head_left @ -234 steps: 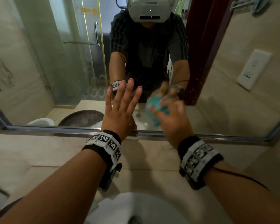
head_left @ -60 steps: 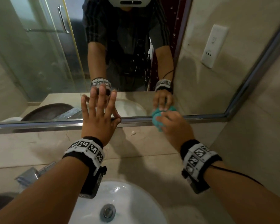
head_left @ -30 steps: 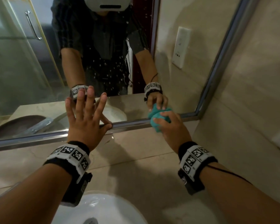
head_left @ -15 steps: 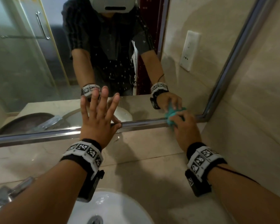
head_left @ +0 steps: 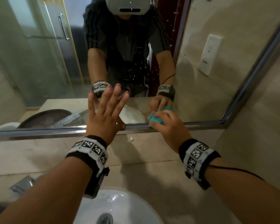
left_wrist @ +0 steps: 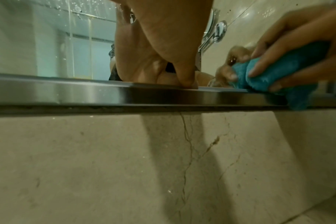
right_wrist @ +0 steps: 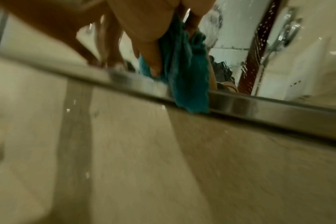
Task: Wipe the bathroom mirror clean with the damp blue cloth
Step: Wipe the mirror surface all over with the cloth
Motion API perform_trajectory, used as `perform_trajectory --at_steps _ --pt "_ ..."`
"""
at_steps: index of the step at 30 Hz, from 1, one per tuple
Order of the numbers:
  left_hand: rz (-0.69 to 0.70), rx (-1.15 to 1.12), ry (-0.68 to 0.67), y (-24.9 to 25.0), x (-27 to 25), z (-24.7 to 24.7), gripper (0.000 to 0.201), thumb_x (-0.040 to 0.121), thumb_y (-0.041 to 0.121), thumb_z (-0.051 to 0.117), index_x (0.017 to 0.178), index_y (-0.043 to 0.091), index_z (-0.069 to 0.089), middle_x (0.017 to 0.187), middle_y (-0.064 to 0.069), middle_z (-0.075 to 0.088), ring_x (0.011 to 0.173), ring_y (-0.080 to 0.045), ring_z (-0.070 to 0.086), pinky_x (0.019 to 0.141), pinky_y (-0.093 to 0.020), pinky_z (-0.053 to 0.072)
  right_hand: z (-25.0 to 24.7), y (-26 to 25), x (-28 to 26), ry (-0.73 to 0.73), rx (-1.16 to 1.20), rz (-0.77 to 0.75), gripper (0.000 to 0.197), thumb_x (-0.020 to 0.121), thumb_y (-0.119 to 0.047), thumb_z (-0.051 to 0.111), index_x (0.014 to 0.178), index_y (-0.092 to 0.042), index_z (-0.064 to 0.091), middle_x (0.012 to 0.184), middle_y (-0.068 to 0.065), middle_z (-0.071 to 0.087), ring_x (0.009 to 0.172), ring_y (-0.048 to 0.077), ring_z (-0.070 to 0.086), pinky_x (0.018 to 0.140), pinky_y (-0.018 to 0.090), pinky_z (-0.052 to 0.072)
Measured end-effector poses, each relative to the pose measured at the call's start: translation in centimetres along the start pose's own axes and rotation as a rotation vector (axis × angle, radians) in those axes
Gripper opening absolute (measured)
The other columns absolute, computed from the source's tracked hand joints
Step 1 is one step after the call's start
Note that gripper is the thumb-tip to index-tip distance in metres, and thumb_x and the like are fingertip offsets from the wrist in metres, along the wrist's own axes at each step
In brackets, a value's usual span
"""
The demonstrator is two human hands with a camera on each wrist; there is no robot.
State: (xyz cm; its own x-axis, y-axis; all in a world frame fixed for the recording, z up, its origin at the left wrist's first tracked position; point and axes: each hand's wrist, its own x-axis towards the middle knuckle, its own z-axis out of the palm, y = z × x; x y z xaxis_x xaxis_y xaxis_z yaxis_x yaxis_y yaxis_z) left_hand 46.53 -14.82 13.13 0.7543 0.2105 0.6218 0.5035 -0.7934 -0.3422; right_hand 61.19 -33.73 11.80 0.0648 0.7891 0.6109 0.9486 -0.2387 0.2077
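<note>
The bathroom mirror [head_left: 44, 65] hangs in a steel frame [head_left: 39, 132] above a marble ledge. Water droplets speckle its glass near the middle. My right hand [head_left: 165, 125] grips the bunched blue cloth [head_left: 157, 121] and presses it on the glass at the bottom edge, right of centre. The cloth [left_wrist: 290, 71] hangs over the frame [left_wrist: 86, 94] in the left wrist view, and the cloth [right_wrist: 184, 78] drapes over the frame [right_wrist: 278, 109] in the right wrist view. My left hand [head_left: 107, 110] lies flat on the mirror with fingers spread, its thumb [left_wrist: 182, 72] on the frame.
A white basin [head_left: 120, 206] with a drain sits below my arms, and a chrome tap [head_left: 21, 185] stands at its left. The mirror's right frame [head_left: 255, 68] slants up beside the beige tiled wall [head_left: 265, 126]. A wall socket shows as a reflection.
My right hand has slid the cloth left along the bottom edge, away from the mirror's right corner. The left hand has stayed flat on the glass.
</note>
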Motion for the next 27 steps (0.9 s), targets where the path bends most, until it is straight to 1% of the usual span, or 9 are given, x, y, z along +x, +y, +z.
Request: perform_trajectory --at_steps 4,7,9,12,15,19,22,24,27 --pt "-0.011 -0.001 0.013 0.0 -0.2 -0.2 0.121 0.066 0.062 0.07 0.151 0.022 -0.007 0.153 -0.004 -0.028 0.143 -0.023 -0.018 0.111 -0.056 -0.007 -4.3 -0.4 5.5 0.237 0.063 0.1 0.032 0.077 -0.004 0.065 0.108 -0.007 0.067 0.109 0.017 0.062 0.099 0.03 0.046 0.081 0.042 0.051" --pt "-0.008 0.003 0.031 -0.1 -0.2 -0.3 0.12 0.066 0.06 0.071 0.151 0.021 -0.004 0.155 -0.005 -0.023 0.144 -0.025 -0.01 0.112 -0.057 -0.003 -6.0 -1.4 9.4 0.386 0.145 0.215 0.032 0.073 -0.007 0.067 0.104 -0.009 0.067 0.112 0.014 0.061 0.103 0.034 0.049 0.083 0.042 0.049" --pt "-0.002 -0.025 0.051 0.0 -0.3 -0.5 0.119 0.066 0.058 0.072 0.152 0.019 0.0 0.156 -0.007 -0.015 0.145 -0.026 -0.002 0.114 -0.057 0.003 -4.3 -1.8 8.5 0.352 0.106 0.125 0.027 0.078 -0.013 0.059 0.103 -0.01 0.069 0.111 0.014 0.062 0.099 0.033 0.051 0.081 0.043 0.049" --pt "-0.019 -0.086 0.077 -0.9 -0.3 -1.4 0.12 0.064 0.056 0.075 0.151 0.014 0.004 0.156 -0.012 -0.009 0.145 -0.029 0.003 0.117 -0.049 0.009 -1.0 -1.3 4.0 0.128 -0.008 -0.09 0.03 0.069 -0.008 0.078 0.098 -0.007 0.07 0.104 0.017 0.066 0.086 0.034 0.059 0.073 0.044 0.055" --pt "-0.04 -0.089 0.082 -2.3 0.2 -2.2 0.122 0.064 0.052 0.077 0.15 0.012 0.001 0.155 -0.011 -0.018 0.145 -0.028 -0.004 0.118 -0.043 0.005 -2.4 -0.6 4.0 0.062 0.017 -0.085 0.029 0.067 -0.002 0.08 0.094 -0.007 0.07 0.099 0.016 0.067 0.079 0.033 0.061 0.069 0.042 0.055" --pt "-0.083 -0.112 0.049 -2.3 0.7 -2.4 0.125 0.065 0.047 0.079 0.15 0.012 -0.006 0.153 -0.006 -0.028 0.144 -0.026 -0.01 0.119 -0.042 0.001 -8.0 -1.6 11.3 0.329 0.132 0.097 0.033 0.075 -0.007 0.065 0.108 -0.01 0.066 0.115 0.01 0.063 0.094 0.036 0.055 0.086 0.033 0.043" --pt "-0.082 -0.101 0.057 -2.1 0.6 -2.1 0.123 0.067 0.046 0.077 0.15 0.012 -0.008 0.153 -0.007 -0.025 0.144 -0.026 -0.009 0.118 -0.042 0.002 -9.0 -2.8 14.6 0.468 0.174 0.213 0.034 0.077 -0.007 0.065 0.111 -0.015 0.065 0.118 0.004 0.061 0.098 0.03 0.053 0.088 0.022 0.034" --pt "-0.081 -0.096 0.067 -2.1 0.6 -1.8 0.123 0.068 0.044 0.075 0.149 0.013 -0.012 0.154 -0.008 -0.022 0.144 -0.026 -0.01 0.118 -0.043 0.003 -6.5 -3.8 13.4 0.383 0.085 0.124 0.037 0.074 -0.006 0.065 0.111 -0.012 0.065 0.116 0.009 0.063 0.097 0.034 0.058 0.089 0.031 0.041" --pt "-0.085 -0.099 0.079 -2.1 0.7 -1.8 0.122 0.069 0.039 0.075 0.149 0.013 -0.012 0.154 -0.009 -0.019 0.144 -0.026 -0.011 0.118 -0.043 0.004 -2.2 -4.1 8.4 0.109 0.018 -0.104 0.043 0.065 0.002 0.077 0.105 -0.005 0.064 0.104 0.015 0.065 0.085 0.036 0.062 0.074 0.045 0.055"
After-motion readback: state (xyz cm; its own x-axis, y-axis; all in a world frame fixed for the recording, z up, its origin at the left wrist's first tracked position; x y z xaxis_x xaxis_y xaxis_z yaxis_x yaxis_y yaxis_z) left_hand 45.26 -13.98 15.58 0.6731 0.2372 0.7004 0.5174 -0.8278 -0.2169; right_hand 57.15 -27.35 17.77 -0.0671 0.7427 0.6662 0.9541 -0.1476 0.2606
